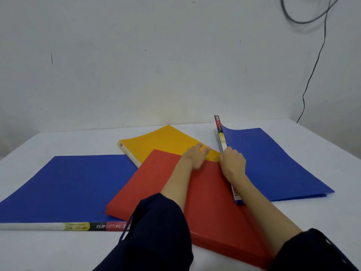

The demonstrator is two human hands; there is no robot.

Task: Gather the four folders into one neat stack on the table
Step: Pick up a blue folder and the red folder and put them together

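Observation:
Four folders lie on a white table (293,222). A red folder (205,202) sits in the middle, overlapping a yellow folder (162,141) behind it and a blue folder (68,182) flat at the left. A second blue folder (273,163) is at the right, its labelled spine edge lifted off the table. My right hand (233,163) is shut on that raised spine. My left hand (196,158) rests with fingers apart on the far corner of the red folder, where it meets the yellow one. Dark sleeves cover both forearms near the bottom.
A white wall stands right behind the table's far edge. A black cable (314,69) hangs down the wall at the right, ending near the table's back right corner. Bare table surface shows at the front left and far right.

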